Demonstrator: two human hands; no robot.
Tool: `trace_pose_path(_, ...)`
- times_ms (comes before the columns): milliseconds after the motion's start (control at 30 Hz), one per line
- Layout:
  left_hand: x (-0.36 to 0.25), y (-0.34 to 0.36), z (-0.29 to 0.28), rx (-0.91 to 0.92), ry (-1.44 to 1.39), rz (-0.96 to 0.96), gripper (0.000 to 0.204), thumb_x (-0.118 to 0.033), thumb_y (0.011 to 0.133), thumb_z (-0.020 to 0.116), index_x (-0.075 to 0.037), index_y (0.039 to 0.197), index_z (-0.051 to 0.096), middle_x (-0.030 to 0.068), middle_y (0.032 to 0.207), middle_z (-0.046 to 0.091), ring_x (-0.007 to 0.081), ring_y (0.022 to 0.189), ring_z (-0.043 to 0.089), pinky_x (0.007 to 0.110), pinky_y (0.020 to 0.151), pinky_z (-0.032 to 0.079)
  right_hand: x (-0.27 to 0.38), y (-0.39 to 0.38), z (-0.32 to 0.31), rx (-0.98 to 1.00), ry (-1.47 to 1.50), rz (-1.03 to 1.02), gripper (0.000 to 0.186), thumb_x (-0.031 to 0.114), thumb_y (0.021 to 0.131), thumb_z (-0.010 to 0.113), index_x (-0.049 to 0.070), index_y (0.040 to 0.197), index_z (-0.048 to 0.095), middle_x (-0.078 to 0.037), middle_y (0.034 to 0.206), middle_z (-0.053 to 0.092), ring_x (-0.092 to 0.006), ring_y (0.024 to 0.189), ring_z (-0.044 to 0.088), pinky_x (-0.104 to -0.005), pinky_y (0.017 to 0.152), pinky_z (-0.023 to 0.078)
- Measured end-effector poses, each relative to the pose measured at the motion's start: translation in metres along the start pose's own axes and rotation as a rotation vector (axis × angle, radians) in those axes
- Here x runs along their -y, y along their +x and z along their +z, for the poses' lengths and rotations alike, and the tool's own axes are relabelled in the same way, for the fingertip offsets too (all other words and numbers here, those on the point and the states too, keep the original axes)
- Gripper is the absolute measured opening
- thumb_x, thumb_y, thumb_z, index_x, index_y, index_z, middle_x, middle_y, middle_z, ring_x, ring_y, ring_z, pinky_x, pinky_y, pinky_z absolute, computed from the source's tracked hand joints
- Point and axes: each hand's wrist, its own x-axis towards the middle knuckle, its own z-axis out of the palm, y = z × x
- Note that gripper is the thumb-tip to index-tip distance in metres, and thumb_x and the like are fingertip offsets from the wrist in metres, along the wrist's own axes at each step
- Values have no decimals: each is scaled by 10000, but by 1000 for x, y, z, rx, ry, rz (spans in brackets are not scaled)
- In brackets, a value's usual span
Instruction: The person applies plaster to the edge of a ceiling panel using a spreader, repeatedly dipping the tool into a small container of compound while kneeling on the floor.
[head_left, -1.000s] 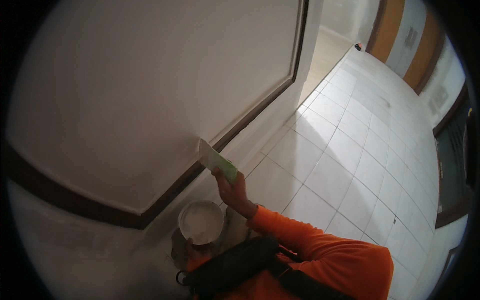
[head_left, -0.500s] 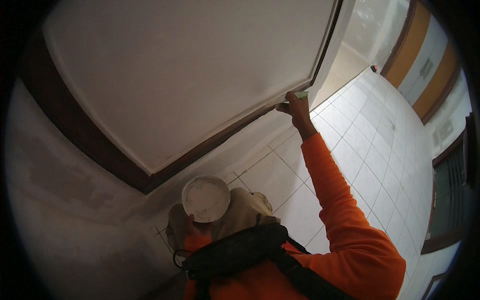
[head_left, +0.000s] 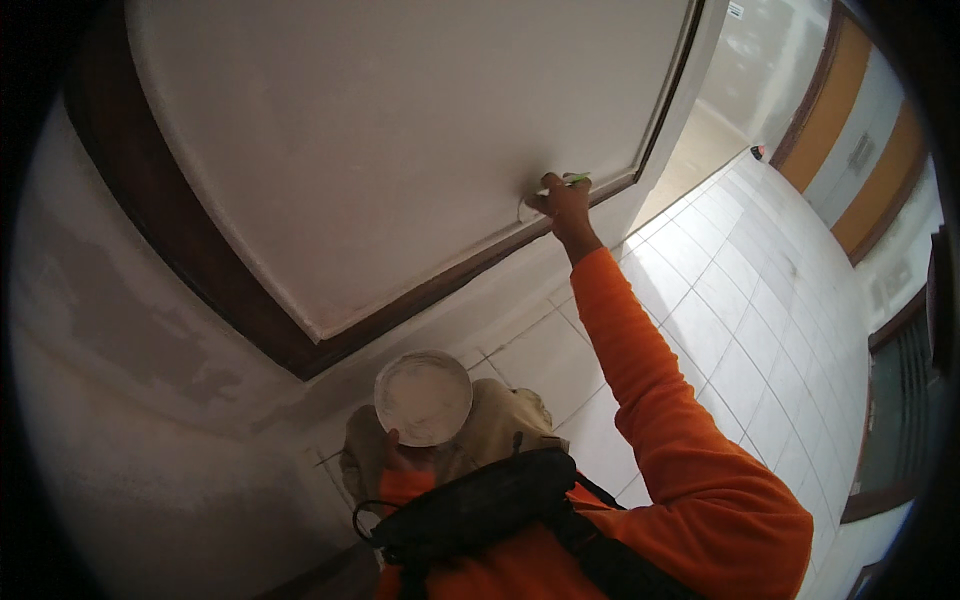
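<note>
My right hand (head_left: 566, 208) is closed on a thin, pale-green flat piece (head_left: 577, 179), mostly covered by the fingers, so its kind is unclear. The hand is against the white panel (head_left: 400, 150), just above the dark brown wooden frame (head_left: 430, 285) along the panel's lower edge. My left hand (head_left: 402, 452) grips the near rim of a round white tub (head_left: 425, 398), with the thumb over the edge and the other fingers out of sight. Whitish paste or powder coats the tub's inside. The tub sits beside my bent knees.
A patchy, plastered wall (head_left: 130, 370) runs along the left. White floor tiles (head_left: 720, 310) stretch away to the right, past a doorway opening (head_left: 690, 150). Orange and white panels (head_left: 835, 130) and a dark-framed window (head_left: 900, 400) stand at the far right. A black bag (head_left: 480, 500) hangs at my waist.
My right hand has moved left, from the wooden frame's far end onto the white panel, with the pale-green piece. My left hand still holds the tub. The view has shifted slightly.
</note>
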Motion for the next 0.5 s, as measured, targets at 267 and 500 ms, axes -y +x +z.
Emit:
trace_pose_path(267, 2, -2, -5, -1, -59, 19, 784, -404, 834, 674, -138, 1488, 334, 107, 1467, 426, 322, 1310, 452, 480, 1010, 468, -14, 18, -98, -275, 283, -128, 372, 159, 908, 645, -48, 1203, 554, -149, 1057, 670, -243, 928, 675, -337, 780, 566)
trace_pose_path(500, -3, -8, 6, -84, 10, -17, 785, -364, 825, 683, -131, 1489, 335, 92, 1492, 403, 328, 1326, 425, 490, 1061, 407, -54, 28, -117, -285, -419, -326, 341, 236, 926, 606, -4, 1166, 632, -216, 1023, 696, -361, 971, 674, -425, 829, 513)
